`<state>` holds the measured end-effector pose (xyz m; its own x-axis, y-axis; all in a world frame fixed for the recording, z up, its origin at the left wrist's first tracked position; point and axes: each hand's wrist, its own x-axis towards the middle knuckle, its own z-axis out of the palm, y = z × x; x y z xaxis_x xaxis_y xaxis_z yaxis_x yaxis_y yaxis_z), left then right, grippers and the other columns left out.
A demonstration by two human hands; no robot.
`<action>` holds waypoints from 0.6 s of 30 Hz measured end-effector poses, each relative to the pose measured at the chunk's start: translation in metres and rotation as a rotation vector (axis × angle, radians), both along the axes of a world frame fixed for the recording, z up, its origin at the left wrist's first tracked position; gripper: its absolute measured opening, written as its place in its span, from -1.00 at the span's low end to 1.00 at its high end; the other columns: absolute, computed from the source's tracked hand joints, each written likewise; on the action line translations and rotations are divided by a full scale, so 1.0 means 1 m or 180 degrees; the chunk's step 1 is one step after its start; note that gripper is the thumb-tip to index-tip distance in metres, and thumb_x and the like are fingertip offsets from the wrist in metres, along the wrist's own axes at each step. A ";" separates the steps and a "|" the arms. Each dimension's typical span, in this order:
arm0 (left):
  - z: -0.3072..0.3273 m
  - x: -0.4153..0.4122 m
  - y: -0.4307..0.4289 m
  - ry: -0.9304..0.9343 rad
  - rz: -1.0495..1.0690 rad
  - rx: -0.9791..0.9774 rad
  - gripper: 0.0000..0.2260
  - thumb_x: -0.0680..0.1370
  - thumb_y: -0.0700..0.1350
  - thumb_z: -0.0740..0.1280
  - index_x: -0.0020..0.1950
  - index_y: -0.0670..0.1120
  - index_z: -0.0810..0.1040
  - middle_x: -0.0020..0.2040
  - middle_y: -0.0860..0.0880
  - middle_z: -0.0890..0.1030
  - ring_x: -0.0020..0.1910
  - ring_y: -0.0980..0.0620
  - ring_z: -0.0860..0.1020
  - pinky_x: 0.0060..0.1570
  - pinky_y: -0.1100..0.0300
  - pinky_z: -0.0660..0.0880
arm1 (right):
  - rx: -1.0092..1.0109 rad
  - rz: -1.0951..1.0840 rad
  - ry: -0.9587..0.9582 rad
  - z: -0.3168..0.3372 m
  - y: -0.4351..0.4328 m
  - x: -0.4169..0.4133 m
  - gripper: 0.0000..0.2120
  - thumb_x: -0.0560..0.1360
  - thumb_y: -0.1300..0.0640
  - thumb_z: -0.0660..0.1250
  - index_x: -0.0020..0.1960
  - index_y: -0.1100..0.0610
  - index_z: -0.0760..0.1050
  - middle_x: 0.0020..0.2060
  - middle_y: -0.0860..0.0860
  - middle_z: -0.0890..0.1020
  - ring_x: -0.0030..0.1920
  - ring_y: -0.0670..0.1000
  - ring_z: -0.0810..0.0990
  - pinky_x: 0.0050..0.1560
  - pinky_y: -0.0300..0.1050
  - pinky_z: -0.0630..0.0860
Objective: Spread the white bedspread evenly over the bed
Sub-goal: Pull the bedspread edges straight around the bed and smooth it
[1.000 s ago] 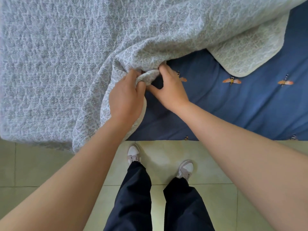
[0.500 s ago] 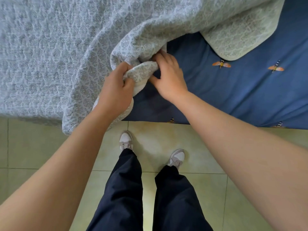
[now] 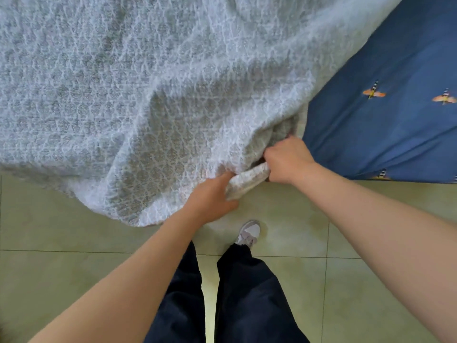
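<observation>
The bed (image 3: 385,134) fills the upper part of the view, and its near edge runs across in front of the person. The white bedspread (image 3: 148,95), quilted with a small repeated pattern, lies over the left and middle of the bed in broad ridges and spills past the bed's near edge toward the floor (image 3: 74,280). The right side of the bed is uncovered, showing a blue sheet (image 3: 371,58) printed with small winged insects. Below the bed's near edge stand the person's dark trousers (image 3: 247,305) and one pale shoe (image 3: 248,232).

Both hands work at the bed's near edge, close together. The left hand (image 3: 210,196) has its fingers curled round a rolled, bunched length of the bedspread's border. The right hand (image 3: 286,159), just toward the bare side of the bed, is closed in a fist on the same roll.

The step in hand looks like hauling the gathered border along the bed toward its uncovered right side. The next move probably calls for carrying that border across the blue sheet with a firm hold, then letting the bunch unroll and pulling the ridges flat so the overhang matches along the bed's edges.
</observation>
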<state>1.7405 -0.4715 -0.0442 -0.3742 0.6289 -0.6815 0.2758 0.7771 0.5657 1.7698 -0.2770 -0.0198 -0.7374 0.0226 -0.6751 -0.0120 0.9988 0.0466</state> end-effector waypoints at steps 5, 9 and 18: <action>-0.005 0.047 0.026 -0.0068 -0.0327 -0.0055 -0.35 0.50 -0.03 0.36 0.54 0.02 0.16 -0.31 0.08 0.40 -0.21 -0.03 0.43 -0.25 0.16 0.34 | 0.0326 0.0310 -0.0892 0.006 0.016 0.035 -0.95 0.42 0.05 0.27 -0.17 0.02 0.43 -0.32 -0.07 0.44 -0.19 0.04 0.51 -0.15 -0.17 0.41; -0.014 0.064 0.050 -0.0018 -0.0632 -0.0366 -0.41 0.51 -0.02 0.33 0.51 0.02 0.22 0.11 -0.07 0.58 0.11 -0.11 0.54 0.01 0.06 0.50 | 0.0302 0.0330 -0.1138 0.000 0.030 0.058 -0.87 0.42 0.06 0.28 -0.03 0.01 0.47 -0.23 -0.07 0.49 -0.13 0.04 0.53 -0.12 -0.16 0.44; -0.014 0.066 0.100 0.0320 -0.0695 -0.0222 -0.71 0.53 -0.25 0.23 0.23 -0.07 0.51 0.13 -0.08 0.53 0.07 -0.10 0.53 0.06 0.03 0.51 | -0.1523 -0.2377 0.0571 -0.021 0.062 0.106 -0.67 0.46 0.35 0.15 0.08 0.10 0.57 0.13 0.07 0.60 0.14 0.13 0.55 0.12 -0.02 0.50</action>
